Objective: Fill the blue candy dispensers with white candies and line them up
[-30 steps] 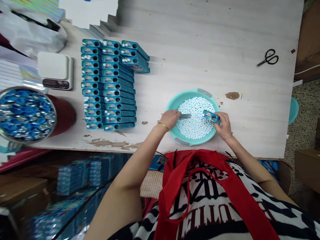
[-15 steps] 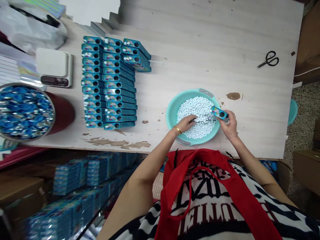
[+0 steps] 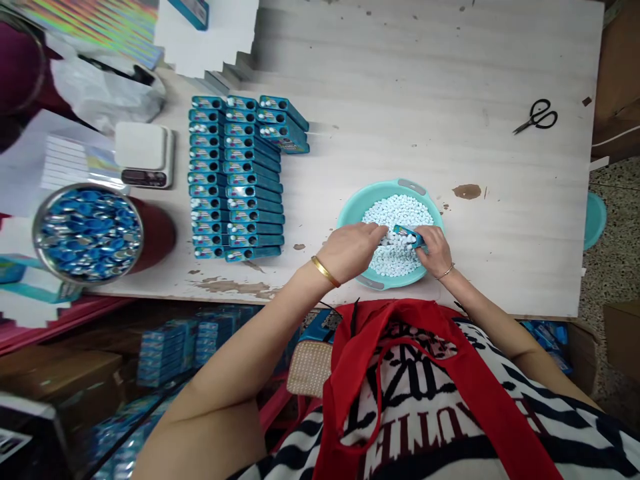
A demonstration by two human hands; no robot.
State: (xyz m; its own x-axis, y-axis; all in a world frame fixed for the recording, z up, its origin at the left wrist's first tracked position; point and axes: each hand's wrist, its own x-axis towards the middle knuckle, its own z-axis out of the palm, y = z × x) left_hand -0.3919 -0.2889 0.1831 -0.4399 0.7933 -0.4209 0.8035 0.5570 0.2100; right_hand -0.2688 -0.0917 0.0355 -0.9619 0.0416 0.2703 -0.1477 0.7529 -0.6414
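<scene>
Tabletop [image 3: 425,87], blue box [image 3: 406,234] between hands [image 3: 349,251] (over bowl [image 3: 355,205])

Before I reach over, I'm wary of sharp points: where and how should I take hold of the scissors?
Grip the scissors by their black handle loops, from the right: they lie flat on the table, blades pointing left and slightly toward you, so that side should keep fingers off the tips.
</scene>
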